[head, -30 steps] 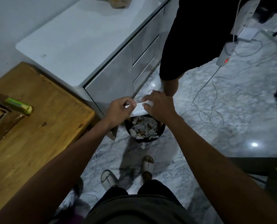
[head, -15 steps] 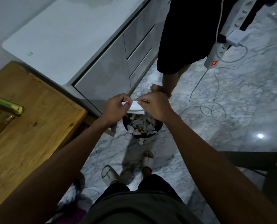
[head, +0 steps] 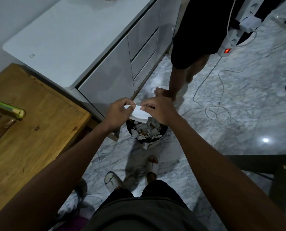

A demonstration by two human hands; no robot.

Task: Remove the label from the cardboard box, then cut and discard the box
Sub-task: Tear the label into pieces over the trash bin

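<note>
Both hands, left hand [head: 118, 112] and right hand [head: 159, 110], pinch a white paper label [head: 139, 114] with curled fingers. They hold it above a black bin [head: 147, 130] full of scraps.

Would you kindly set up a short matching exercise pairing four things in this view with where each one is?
Things:
1. white label
2. black bin
3. green cutter
4. power strip

Places:
A. on the wooden table
B. hanging by the standing person's leg, red switch lit
C. pinched between the left hand and right hand
D. on the marble floor, full of paper scraps

Pairs: 1-C, 2-D, 3-A, 4-B
</note>
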